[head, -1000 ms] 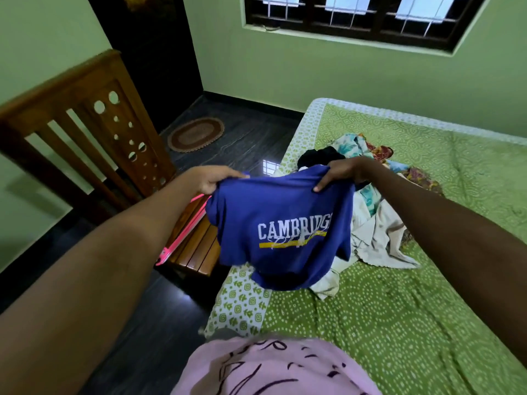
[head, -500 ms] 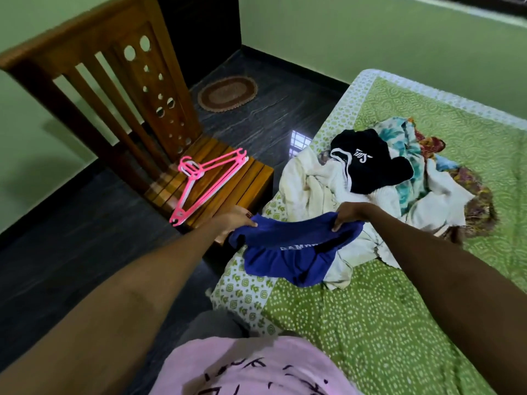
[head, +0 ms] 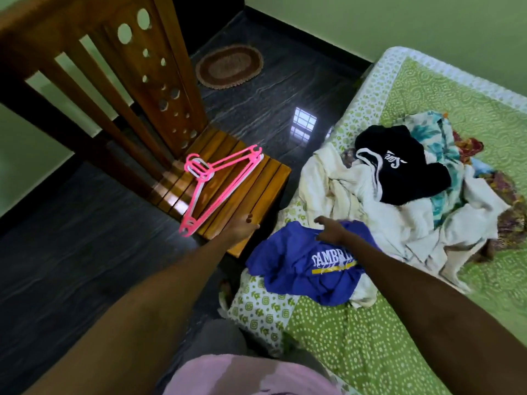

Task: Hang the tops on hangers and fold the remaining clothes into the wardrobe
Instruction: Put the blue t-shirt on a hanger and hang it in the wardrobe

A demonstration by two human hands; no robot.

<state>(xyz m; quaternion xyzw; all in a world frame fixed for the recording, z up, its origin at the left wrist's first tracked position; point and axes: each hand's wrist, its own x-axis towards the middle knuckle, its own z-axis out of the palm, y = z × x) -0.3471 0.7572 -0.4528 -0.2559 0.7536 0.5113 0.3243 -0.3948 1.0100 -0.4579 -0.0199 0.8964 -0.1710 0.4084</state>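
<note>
One wooden chair (head: 233,178) stands beside the one bed (head: 399,337), and on its seat lies a small stack of pink hangers (head: 219,183), at least two, the exact number unclear. On the bed nearest the chair lies one blue T-shirt (head: 302,266); beyond it sits one heap of clothes (head: 399,201), topped by one black garment (head: 405,166). One oval mat (head: 229,67) lies on the floor past the chair. Two hands show: left (head: 242,228), right (head: 333,230).

Pale green walls (head: 370,21) meet a dark glossy floor (head: 71,252) that mirrors a barred window. An oval brown mat (head: 229,66) lies near the black skirting. A slatted wooden chair (head: 142,89) stands beside a bed (head: 370,337) with a green patterned cover.
</note>
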